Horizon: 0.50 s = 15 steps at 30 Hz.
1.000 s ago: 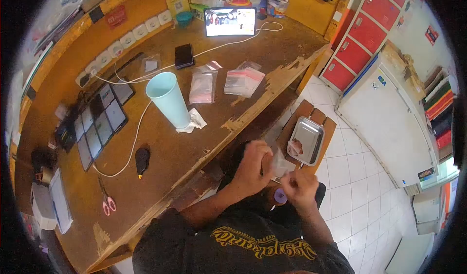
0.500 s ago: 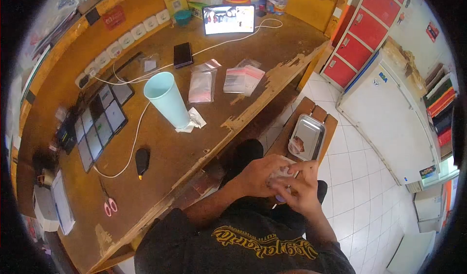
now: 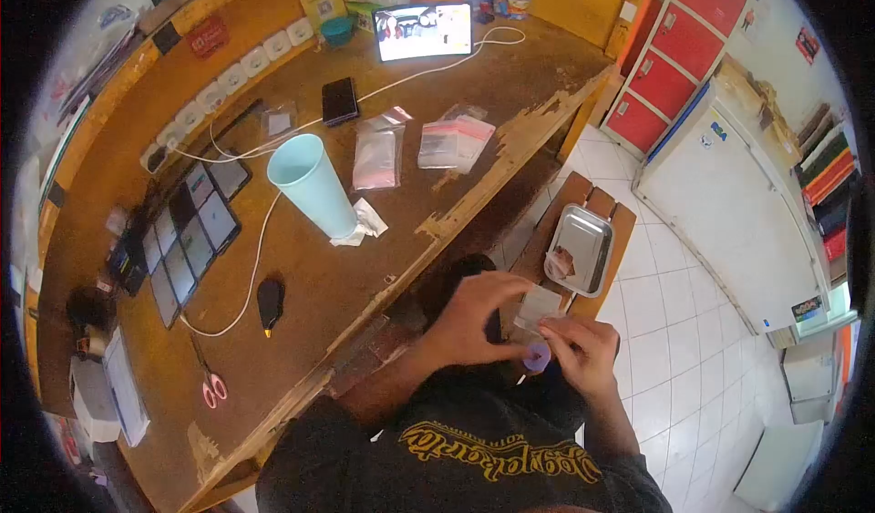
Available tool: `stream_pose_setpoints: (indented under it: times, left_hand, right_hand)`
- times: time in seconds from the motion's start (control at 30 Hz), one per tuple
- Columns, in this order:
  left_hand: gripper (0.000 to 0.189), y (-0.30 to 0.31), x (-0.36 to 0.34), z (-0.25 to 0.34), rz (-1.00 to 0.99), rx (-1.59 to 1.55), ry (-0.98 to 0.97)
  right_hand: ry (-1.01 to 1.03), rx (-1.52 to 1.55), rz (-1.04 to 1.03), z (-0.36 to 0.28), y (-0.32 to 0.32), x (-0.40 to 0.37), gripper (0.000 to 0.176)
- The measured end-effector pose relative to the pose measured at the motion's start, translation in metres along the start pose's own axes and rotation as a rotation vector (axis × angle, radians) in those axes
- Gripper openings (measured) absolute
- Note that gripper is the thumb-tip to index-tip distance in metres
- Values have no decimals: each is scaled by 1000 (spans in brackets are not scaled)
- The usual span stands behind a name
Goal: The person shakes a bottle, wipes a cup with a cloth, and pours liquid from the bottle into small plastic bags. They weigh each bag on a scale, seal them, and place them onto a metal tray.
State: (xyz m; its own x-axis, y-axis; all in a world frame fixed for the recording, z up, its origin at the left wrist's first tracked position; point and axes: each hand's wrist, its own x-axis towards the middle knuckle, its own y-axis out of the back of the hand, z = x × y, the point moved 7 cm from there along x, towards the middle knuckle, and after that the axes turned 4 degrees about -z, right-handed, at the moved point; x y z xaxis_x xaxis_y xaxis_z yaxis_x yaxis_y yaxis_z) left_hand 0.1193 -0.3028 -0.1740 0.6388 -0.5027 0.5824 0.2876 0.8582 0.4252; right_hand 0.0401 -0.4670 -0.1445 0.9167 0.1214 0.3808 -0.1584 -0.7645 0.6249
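My left hand and my right hand meet in front of my chest, off the edge of the wooden bench. Between them is a small clear plastic bag, pinched by the left fingers. The right fingers grip a small purple round piece just under the bag. A steel tray with a small pinkish item rests on a wooden stool just beyond my hands.
On the bench stand a light blue cup, crumpled tissue, zip bags, a black phone, a lit tablet, a white cable, scissors and dark panels. Red lockers and a white cabinet stand at right.
My hands, clasped together over the bag half a second ago, have parted slightly. The bag now shows between them and the purple piece is at my right fingertips.
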Motion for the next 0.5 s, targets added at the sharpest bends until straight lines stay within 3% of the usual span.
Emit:
stream_pose_setpoints:
  times: [0.07,0.1,0.13,0.17,0.2,0.23,0.3,0.33,0.37,0.43,0.5]
  left_hand:
    - [42,-26,-4,12,-204,3,2]
    - [42,-31,-9,7,-206,1,8]
    - [46,-44,-18,-17,-253,-306,219]
    - [49,-58,-29,-39,-296,-613,427]
    - [55,-59,-35,-48,-219,-736,427]
    - [55,-58,-37,-51,-224,-737,428]
    - [58,-55,-45,-61,-153,-1077,534]
    - [60,-61,-55,-74,-148,-1131,594]
    - [60,-58,-56,-75,-149,-1134,595]
    - [60,-56,-58,-76,-150,-1157,600]
    - [59,-68,-69,-90,-151,-1215,673]
  right_hand:
    - [-42,13,2,-6,-5,-1,16]
    - [-75,23,7,-6,-7,-2,18]
    - [-80,25,5,-4,-8,-7,18]
    - [-31,-26,166,-4,4,-17,25]
    - [17,-79,328,-3,15,-31,33]
    - [13,-80,331,10,14,-45,33]
    - [83,-102,533,54,16,-99,55]
    - [56,-196,444,94,-3,-129,78]
    - [53,-199,443,97,-15,-142,78]
    - [-189,-280,198,115,-49,-152,93]
    - [-228,-250,120,141,-81,-168,97]
